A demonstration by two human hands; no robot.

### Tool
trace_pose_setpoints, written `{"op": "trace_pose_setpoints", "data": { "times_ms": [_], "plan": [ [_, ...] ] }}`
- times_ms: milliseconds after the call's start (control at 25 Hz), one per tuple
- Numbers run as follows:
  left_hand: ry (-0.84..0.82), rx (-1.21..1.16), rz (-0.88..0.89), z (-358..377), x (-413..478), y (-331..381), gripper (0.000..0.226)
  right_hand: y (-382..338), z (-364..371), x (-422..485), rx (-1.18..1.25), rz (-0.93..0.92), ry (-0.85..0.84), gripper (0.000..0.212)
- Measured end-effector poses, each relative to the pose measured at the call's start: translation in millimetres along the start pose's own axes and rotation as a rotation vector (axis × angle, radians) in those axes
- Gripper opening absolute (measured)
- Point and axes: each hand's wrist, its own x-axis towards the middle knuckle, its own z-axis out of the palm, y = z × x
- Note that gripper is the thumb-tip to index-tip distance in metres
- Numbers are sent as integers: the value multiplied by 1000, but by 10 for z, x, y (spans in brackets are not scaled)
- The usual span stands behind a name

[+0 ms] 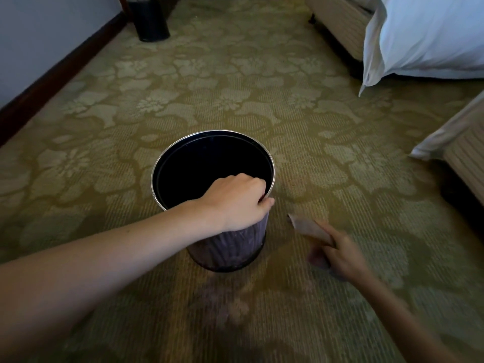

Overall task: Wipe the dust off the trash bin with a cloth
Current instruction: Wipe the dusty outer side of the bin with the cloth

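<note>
A round trash bin [230,251] with a shiny metal rim, a dark inside and a ribbed purple-grey wall stands upright on the carpet in the middle of the view. My left hand [239,201] grips its near right rim, fingers curled inside and thumb outside. To the right of the bin, apart from it, my right hand [337,254] holds a folded brown cloth [310,229]. That hand and the cloth are blurred. The cloth's tip points toward the bin's wall without touching it.
A green floral carpet [183,100] covers the floor. A second dark bin [148,19] stands far back by the wall and dark skirting [52,72]. Bed bases with white bedding [424,38] are at the right, one [466,150] close by.
</note>
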Motion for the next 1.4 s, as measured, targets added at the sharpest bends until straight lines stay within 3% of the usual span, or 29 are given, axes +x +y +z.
{"op": "trace_pose_setpoints", "data": {
  "times_ms": [120, 200, 280, 360, 440, 520, 680, 800, 880, 1000, 1040, 1120, 1280, 1400],
  "plan": [
    [-23, 18, 14, 39, 77, -2, 39, 42, 35, -230, 38, 78, -11, 29],
    [-15, -24, 11, 94, 81, -39, 38, -36, 47, -353, 130, 131, 30, 29],
    [39, -73, -17, 71, 102, -107, 36, -133, 8, -445, 328, 138, 34, 27],
    [108, -133, -105, -81, 162, -210, 38, -205, -81, -479, 598, 201, 14, 11],
    [198, -242, -218, -316, 176, -386, 42, -166, -173, -491, 726, 281, 37, 35],
    [294, -444, -291, -508, 137, -612, 50, -90, -261, -463, 625, 261, 128, 50],
    [435, -723, -431, -540, -15, -735, 35, -58, -530, -302, 385, 225, 266, 11],
    [468, -956, -410, -250, -14, -523, 30, -191, -725, -215, 695, 160, 272, 10],
    [501, -984, -376, -25, -12, -404, 30, -292, -767, -192, 885, 170, 255, 18],
    [569, -961, -357, 167, -5, -496, 32, -331, -679, -179, 939, 194, 260, 41],
    [593, -966, -361, 175, -6, -529, 32, -357, -617, -177, 945, 189, 257, 38],
    [619, -955, -426, 201, -65, -619, 32, -465, -477, -163, 919, 162, 241, 9],
    [590, -1015, -607, 351, -310, -787, 37, -684, -293, -95, 857, 59, 228, 18],
    [508, -1066, -618, 550, -563, -1226, 40, -831, -212, -15, 810, 24, 204, 20]
  ]
}}
